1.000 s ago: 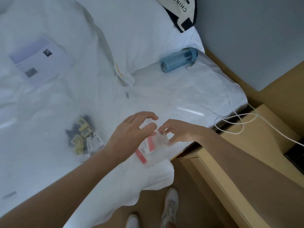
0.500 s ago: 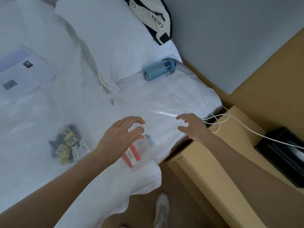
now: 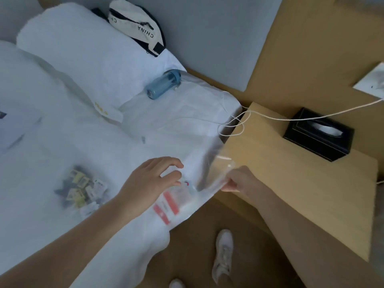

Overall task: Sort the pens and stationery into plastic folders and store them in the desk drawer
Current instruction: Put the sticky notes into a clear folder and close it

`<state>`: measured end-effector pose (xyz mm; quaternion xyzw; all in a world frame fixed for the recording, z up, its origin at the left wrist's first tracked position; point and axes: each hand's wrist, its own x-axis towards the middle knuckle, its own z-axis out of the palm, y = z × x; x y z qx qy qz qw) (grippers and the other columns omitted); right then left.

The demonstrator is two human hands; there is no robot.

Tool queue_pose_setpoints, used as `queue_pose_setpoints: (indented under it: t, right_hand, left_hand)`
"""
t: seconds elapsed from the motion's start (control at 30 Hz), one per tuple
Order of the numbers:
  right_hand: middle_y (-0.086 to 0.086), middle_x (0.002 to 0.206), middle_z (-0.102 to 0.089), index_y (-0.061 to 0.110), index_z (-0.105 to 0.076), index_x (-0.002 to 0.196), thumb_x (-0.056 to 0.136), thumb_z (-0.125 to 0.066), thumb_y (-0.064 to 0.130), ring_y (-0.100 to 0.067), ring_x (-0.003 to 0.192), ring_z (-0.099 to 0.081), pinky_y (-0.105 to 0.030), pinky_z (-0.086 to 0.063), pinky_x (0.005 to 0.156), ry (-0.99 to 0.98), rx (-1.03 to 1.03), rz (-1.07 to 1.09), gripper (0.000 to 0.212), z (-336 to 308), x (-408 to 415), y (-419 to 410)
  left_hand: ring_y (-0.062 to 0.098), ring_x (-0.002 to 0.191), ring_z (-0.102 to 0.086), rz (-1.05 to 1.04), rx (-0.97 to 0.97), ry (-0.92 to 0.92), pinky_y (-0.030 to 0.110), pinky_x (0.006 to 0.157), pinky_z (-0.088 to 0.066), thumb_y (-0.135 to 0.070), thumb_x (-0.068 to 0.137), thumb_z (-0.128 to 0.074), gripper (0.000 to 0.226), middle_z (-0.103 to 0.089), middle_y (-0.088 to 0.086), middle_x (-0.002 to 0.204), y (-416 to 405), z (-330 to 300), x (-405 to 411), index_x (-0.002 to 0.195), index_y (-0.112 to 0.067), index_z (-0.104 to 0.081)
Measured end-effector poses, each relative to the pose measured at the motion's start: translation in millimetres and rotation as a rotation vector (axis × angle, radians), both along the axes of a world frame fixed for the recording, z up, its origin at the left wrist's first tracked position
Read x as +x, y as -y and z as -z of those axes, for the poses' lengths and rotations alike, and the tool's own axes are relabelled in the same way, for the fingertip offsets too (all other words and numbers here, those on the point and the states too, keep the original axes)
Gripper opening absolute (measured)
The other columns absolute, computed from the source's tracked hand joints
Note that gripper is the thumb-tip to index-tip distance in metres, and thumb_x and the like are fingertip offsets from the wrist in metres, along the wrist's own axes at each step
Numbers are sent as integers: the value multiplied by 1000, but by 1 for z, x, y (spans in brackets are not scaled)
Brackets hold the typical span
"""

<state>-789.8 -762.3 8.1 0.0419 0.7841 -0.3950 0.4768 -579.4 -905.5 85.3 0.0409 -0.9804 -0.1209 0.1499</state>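
My right hand has left the small red-labelled pouch it was fiddling with a second ago and now pinches the edge of a clear plastic folder, lifting it up off the bed edge; half a second back that hand was empty and reaching out to the right. My left hand still hovers with fingers spread and loose just over the pouch, holding nothing. I judge this to be the start of a filling step: the folder is in hand and can be opened. To the left of my left hand lies a clear bag of small stationery pieces, well apart from the folder. Beyond my right hand a white cable loops over the tabletop, and a black tissue box sits farther right; the cable could snag a lifted folder. I see no drawer open.
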Motion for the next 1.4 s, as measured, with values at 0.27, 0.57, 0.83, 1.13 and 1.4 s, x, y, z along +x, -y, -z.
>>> queue_pose_setpoints:
  t: [0.27, 0.57, 0.83, 1.13, 1.4]
  right_hand:
    - [-22, 92, -63, -11, -59, 102, 85, -56, -9, -27, 79, -68, -25, -56, 62, -68, -38, -9, 18, 6, 20, -54]
    - [-20, 83, -67, 3, -54, 83, 85, -50, -12, -25, 70, -68, -33, -59, 69, -124, -89, 140, 16, 0, 5, -147]
    - [-21, 86, -66, 8, -51, 72, 80, -44, -12, -29, 83, -67, -41, -58, 78, -281, -4, 319, 23, 1, -19, -291]
    - [-21, 79, -66, 9, -51, 69, 78, -56, -9, -34, 77, -65, -49, -54, 80, -326, 17, 542, 21, -7, -9, -443]
    - [-20, 75, -66, 8, -50, 68, 75, -60, -13, -30, 65, -63, -50, -54, 73, -400, 35, 740, 24, -24, 23, -549]
  left_hand:
    - [12, 91, -50, 67, -62, 0, 23, 66, -46, -40, 103, -21, 31, -65, 1, 100, -30, 13, 10, 87, -22, -42]
    - [21, 89, -65, 166, 89, 103, 29, 65, -57, -11, 73, -78, 30, -57, 3, 108, -99, 27, -38, 90, -22, -56]
    - [22, 81, -67, 347, 145, 218, 27, 66, -56, -7, 69, -80, 18, -64, 12, 104, -215, 36, -109, 74, -8, -62]
    - [-8, 78, -63, 332, 361, 245, 11, 63, -37, -19, 91, -57, 14, -59, -7, 104, -347, 37, -166, 89, -33, -56]
    - [0, 105, -59, 631, 403, 250, 15, 86, -48, -30, 94, -54, 19, -55, -23, 109, -453, 21, -194, 106, -45, -52]
